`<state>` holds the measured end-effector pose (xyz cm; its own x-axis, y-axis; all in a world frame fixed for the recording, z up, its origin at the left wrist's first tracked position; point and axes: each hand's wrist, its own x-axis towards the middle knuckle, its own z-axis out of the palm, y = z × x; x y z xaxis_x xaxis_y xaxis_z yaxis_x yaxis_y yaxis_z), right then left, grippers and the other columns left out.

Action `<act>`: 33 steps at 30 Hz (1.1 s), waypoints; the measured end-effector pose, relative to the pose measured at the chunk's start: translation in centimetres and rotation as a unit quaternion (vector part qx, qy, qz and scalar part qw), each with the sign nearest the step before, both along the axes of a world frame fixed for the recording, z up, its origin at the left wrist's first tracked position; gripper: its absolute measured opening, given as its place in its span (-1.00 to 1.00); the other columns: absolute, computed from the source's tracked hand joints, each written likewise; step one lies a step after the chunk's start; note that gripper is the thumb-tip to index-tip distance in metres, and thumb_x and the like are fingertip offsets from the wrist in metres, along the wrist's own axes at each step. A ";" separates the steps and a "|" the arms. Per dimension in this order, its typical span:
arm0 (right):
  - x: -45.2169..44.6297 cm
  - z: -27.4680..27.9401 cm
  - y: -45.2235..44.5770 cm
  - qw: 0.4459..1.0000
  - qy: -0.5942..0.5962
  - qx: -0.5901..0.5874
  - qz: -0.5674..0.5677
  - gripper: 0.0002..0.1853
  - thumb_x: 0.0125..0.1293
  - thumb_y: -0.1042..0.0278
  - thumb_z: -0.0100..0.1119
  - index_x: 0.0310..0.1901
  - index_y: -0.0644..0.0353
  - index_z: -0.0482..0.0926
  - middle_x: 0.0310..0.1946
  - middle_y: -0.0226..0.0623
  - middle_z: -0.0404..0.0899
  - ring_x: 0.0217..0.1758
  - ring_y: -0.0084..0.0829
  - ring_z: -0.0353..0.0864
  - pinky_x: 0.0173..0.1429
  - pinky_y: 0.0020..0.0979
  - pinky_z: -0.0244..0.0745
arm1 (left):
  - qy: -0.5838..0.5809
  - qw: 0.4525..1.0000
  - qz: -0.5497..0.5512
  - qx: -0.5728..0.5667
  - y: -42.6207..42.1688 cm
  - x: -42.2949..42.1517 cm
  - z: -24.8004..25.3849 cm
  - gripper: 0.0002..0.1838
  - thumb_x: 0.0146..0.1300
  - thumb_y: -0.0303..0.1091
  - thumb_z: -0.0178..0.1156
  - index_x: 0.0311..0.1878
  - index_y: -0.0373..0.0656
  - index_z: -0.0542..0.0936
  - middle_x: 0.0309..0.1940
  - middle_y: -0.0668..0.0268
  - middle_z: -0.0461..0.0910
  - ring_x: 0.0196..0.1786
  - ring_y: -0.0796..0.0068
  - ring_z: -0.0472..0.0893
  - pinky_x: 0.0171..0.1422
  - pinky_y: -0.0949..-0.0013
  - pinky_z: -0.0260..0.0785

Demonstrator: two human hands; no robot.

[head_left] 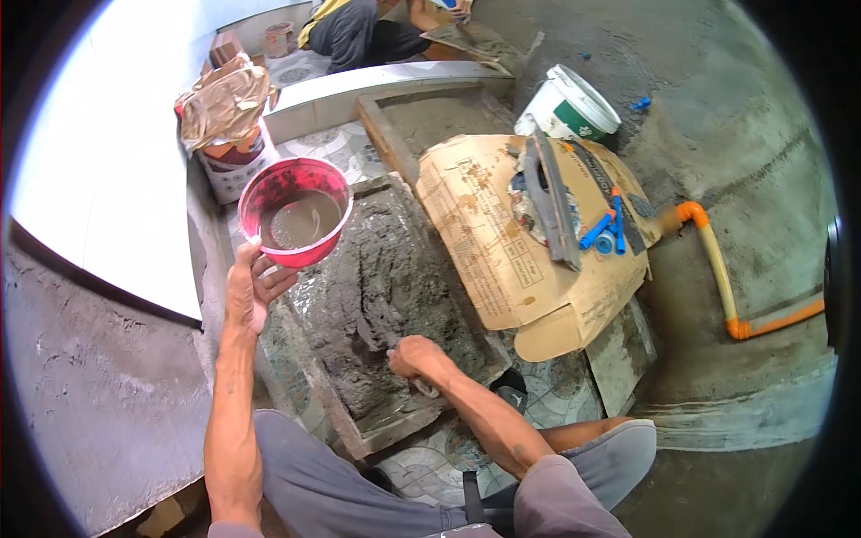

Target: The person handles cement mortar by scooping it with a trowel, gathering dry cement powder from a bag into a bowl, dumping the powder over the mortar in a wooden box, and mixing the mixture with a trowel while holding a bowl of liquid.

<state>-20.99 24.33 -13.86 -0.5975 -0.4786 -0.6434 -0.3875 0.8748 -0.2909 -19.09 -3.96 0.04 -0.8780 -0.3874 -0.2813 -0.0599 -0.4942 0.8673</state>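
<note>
A red bowl (334, 247) with grey watery liquid inside is held at its rim by my left hand (251, 285), above the upper left edge of a mixing tray. Wet grey mortar (377, 269) fills the wooden-sided tray (395, 437) in front of me. My right hand (420, 359) is closed over the lower part of the mortar, around a tool handle (425, 388). The rest of that tool is hidden by the hand and the mortar.
Flattened cardboard (484, 260) at the right bears a long grey float (552, 202) and blue fittings (607, 229). Behind are a white bucket (569, 103), a paper-topped bucket (235, 170) and another person (354, 36). An orange pipe (717, 264) runs at the far right.
</note>
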 end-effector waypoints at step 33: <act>-23.6 -7.4 -6.1 0.976 0.140 0.054 -0.157 -0.64 0.07 0.24 0.30 -0.14 0.30 0.72 -0.04 0.06 0.68 0.05 -0.07 0.70 0.05 -0.19 0.60 | -0.024 0.998 0.048 -0.025 -0.6 5.2 2.1 -0.31 0.24 0.13 0.17 0.25 -0.21 0.40 0.03 0.12 0.63 -0.13 0.21 0.71 0.11 0.11 0.56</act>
